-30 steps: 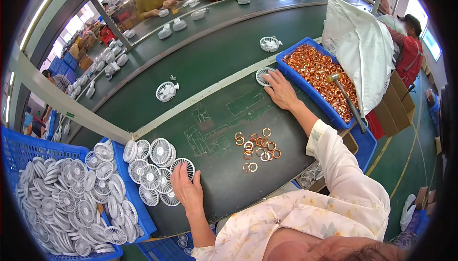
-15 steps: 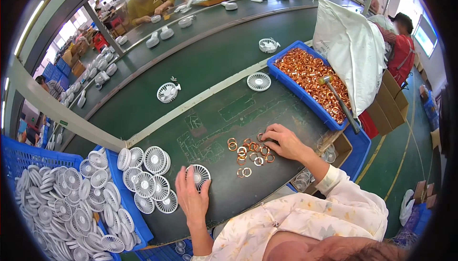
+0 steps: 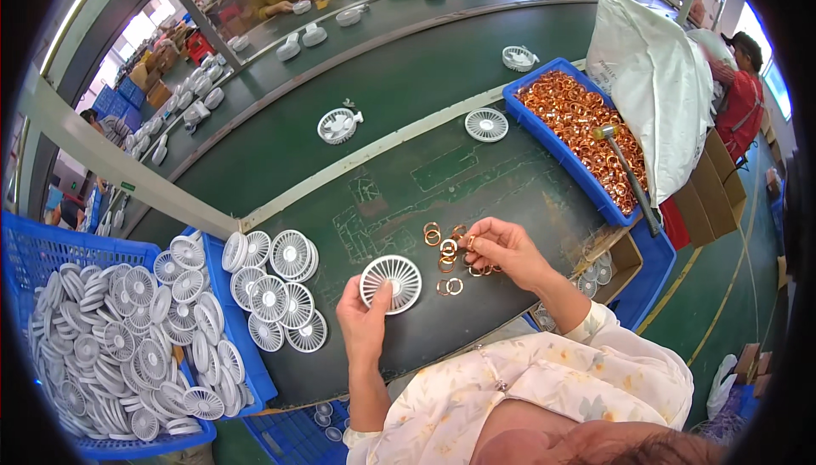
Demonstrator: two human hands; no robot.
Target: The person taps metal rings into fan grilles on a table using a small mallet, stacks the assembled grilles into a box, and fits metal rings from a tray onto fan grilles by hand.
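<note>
My left hand (image 3: 362, 329) grips a round white fan grille (image 3: 399, 278) by its near left edge, thumb over its hub and fingers beneath, face up above the dark work surface. Just right of it, my right hand (image 3: 512, 257) pinches a copper-coloured ring (image 3: 471, 244) between thumb and fingers. Several loose copper-coloured rings (image 3: 447, 249) lie under and beside that hand, some partly hidden by it. To the left, a group of white fan grilles (image 3: 269, 297) lies on the table, some overlapping.
A blue bin of copper-coloured rings (image 3: 576, 197) stands at the back right, with a hammer (image 3: 627, 172) across it. Blue crates of grilles (image 3: 106, 252) fill the left. Another grille (image 3: 486, 125) lies near the conveyor (image 3: 408, 74), which carries fan parts. Co-workers sit beyond.
My left hand has picked up the fan grille and brought it toward the right hand. The right hand has closed on a ring. The view has shifted slightly.
</note>
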